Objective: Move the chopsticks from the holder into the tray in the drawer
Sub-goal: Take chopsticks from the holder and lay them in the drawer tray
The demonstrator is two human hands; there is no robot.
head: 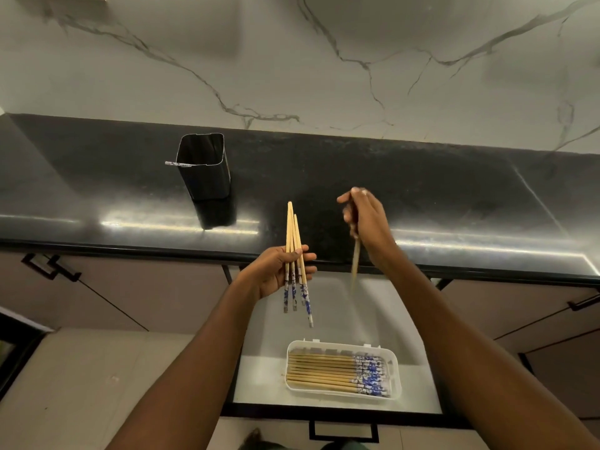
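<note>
My left hand [281, 274] grips three bamboo chopsticks [293, 235] with blue-patterned ends, held upright above the open drawer [324, 306]. My right hand [368, 222] holds a single chopstick [355, 264], blurred, its tip pointing down toward the drawer. A white plastic tray [394, 381] lies in the drawer with several chopsticks [324, 368] laid side by side, patterned ends to the right. The dark metal holder [207, 180] stands on the black counter at the left, with one patterned chopstick end [177, 164] poking over its rim.
The black counter [422, 190] runs across the view, with a marble wall [292, 60] behind. Cabinet doors with black handles [52, 266] flank the drawer. The drawer's front handle [344, 431] is at the bottom edge.
</note>
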